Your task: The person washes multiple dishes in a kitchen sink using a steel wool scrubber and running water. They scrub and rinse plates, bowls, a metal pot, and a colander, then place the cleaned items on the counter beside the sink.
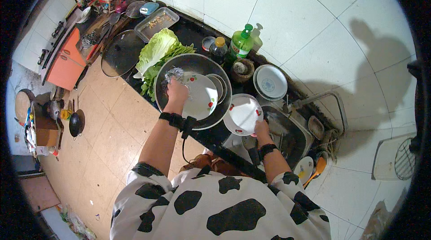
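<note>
My left hand (177, 92) is lowered inside a large dark metal basin (192, 61). Glittering, see-through material, perhaps splashing water or a scourer, surrounds its fingers; what it grips cannot be made out. Next to it in the basin lie a white dish (200, 102) with red fruit prints and smaller nested bowls (220, 85). My right hand (261, 128) grips the lower right rim of a white plate (243, 115) with red fruit prints. That plate is held tilted between the basin and the steel sink (294, 139).
Leafy greens (158, 49) touch the basin's left side. Behind stand a green pump bottle (241, 41), a dark yellow-capped bottle (218, 50) and stacked white bowls (270, 83). A faucet (323, 98) arches over the sink. A glass lid (121, 53) overhangs the counter edge.
</note>
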{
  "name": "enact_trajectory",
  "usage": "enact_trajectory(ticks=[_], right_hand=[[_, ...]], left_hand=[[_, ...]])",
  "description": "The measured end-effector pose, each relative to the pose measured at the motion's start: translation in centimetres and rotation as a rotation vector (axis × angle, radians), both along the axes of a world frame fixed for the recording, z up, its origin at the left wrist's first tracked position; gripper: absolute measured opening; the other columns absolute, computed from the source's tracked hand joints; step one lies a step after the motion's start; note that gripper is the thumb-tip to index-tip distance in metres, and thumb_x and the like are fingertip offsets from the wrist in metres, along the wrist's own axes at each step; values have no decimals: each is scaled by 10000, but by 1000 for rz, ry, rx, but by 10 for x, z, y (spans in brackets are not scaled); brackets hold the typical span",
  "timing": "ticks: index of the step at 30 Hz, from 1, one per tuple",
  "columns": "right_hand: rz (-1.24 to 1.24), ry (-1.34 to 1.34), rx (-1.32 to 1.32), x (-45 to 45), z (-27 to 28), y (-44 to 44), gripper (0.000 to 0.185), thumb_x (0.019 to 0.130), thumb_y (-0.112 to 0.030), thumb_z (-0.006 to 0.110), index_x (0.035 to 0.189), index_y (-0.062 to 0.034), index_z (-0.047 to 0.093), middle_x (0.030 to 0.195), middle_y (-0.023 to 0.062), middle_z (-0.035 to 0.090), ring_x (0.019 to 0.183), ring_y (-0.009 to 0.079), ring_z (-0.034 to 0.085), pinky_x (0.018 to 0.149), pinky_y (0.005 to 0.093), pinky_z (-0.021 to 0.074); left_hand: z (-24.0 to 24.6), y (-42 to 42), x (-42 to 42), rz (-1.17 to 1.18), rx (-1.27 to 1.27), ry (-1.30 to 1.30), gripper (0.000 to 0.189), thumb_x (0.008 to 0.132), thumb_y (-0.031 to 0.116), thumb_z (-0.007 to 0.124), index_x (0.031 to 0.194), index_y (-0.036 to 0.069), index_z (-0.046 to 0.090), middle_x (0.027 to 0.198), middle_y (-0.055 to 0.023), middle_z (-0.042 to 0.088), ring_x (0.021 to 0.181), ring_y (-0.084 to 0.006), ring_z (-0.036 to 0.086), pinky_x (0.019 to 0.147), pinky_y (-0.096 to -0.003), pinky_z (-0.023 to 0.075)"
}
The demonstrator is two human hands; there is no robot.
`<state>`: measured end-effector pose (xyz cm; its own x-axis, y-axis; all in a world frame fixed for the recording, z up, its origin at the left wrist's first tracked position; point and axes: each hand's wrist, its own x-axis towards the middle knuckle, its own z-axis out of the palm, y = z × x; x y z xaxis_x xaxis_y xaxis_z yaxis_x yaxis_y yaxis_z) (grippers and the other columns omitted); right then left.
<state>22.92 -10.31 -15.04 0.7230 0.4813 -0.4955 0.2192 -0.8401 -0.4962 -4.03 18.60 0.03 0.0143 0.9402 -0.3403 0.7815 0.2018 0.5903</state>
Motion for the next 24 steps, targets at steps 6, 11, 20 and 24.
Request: enact_trajectory(ticks=[6, 11, 20, 24], right_hand=[[-232, 273, 135, -5, -3, -4, 498, 862, -315, 595, 1092, 111, 476, 1040, 265, 613, 855, 384, 646, 622, 372, 561], [-161, 78, 176, -4, 20, -10, 583, 803, -295, 683, 1195, 69, 452, 1127, 259, 570, 914, 374, 626, 561, 413, 567], [-239, 250, 159, -2, 59, -18, 568, 859, -253, 633, 1331, -71, 374, 1055, 113, 522, 794, 213, 541, 584, 398, 525], [-180, 281, 225, -10, 85, -10, 539, 863, -267, 629, 1307, -60, 405, 1091, 109, 523, 854, 205, 559, 594, 374, 532]], left_hand=[[-8, 20, -6, -147, -102, 161, 417, 796, 121, 568, 1194, 14, 506, 1202, -283, 535, 1128, -410, 534, 925, -450, 463], [-17, 27, -5, -270, 51, 197, 365, 794, 124, 550, 1141, 18, 588, 1112, -238, 618, 1041, -364, 601, 891, -428, 484], [6, 28, -11, -472, 97, 293, 418, 810, 97, 527, 1224, 132, 571, 1122, -202, 623, 1047, -357, 599, 890, -438, 479], [47, 17, -5, -387, 151, 333, 427, 831, 112, 517, 1250, 191, 552, 1094, -186, 638, 1038, -352, 605, 866, -443, 483]])
